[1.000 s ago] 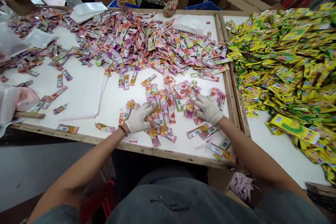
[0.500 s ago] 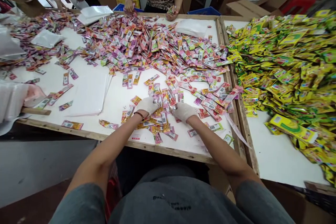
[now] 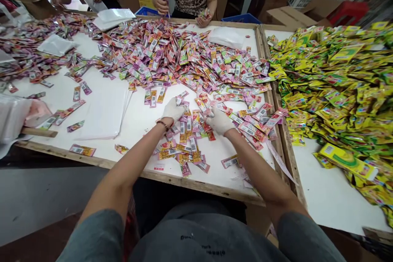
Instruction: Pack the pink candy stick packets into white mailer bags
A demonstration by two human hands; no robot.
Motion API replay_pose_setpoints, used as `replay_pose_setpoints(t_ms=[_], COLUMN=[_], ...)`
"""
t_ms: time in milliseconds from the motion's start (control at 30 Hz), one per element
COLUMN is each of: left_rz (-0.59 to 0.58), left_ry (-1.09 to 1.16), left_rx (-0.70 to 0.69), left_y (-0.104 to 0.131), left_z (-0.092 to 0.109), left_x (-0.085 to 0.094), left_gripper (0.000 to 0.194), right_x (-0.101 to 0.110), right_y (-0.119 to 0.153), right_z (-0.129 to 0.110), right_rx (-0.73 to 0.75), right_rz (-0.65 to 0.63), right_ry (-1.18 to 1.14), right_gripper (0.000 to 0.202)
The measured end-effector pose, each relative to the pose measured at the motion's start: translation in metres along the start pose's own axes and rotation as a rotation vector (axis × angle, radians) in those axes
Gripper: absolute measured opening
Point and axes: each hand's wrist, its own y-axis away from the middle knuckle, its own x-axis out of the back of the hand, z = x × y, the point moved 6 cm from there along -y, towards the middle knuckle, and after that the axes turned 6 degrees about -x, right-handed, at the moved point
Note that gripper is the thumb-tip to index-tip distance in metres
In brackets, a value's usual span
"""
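Small stick sachets [image 3: 189, 126] in pink, orange and purple, many showing barcodes, lie heaped between my two hands on the white tabletop [image 3: 139, 106]. My left hand [image 3: 173, 111], in a white glove with a bracelet at the wrist, is at the left of this small heap, its bent fingers closed on sachets at the upper side. Opposite it my right hand [image 3: 220, 122], gloved too, has its fingers curled on sachets at the heap's right edge. The fingertips of both hands are partly hidden among the wrappers.
A large pile of sachets [image 3: 159, 49] spreads across the far side. Yellow packets [image 3: 337, 98] cover the right table beyond a wooden divider [image 3: 284, 139]. White bags [image 3: 102, 110] lie stacked at left. Across the table, a person's hand [image 3: 204, 18] holds sachets; another person works at far left.
Both my hands have moved farther from me, and sachets between them have been shifted and bunched. The person opposite has lifted one hand off the pile.
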Motion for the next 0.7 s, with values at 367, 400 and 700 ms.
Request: replay_pose_setpoints(t_ms=[367, 400, 700], left_rz=[-0.028, -0.004, -0.024], left_ry=[0.113, 0.184, -0.105], left_rx=[-0.006, 0.009, 0.115], left_y=[-0.020, -0.023, -0.045], left_z=[-0.019, -0.024, -0.031], left_x=[-0.003, 0.003, -0.005], left_gripper=[0.028, 0.030, 0.039], right_x=[0.000, 0.007, -0.007], right_y=[-0.015, -0.019, -0.069], right_z=[0.004, 0.005, -0.043], right_rx=[0.024, 0.021, -0.102], right_rz=[-0.109, -0.072, -0.019], right_ry=[0.114, 0.084, 0.107], right_gripper=[0.024, 0.026, 0.042])
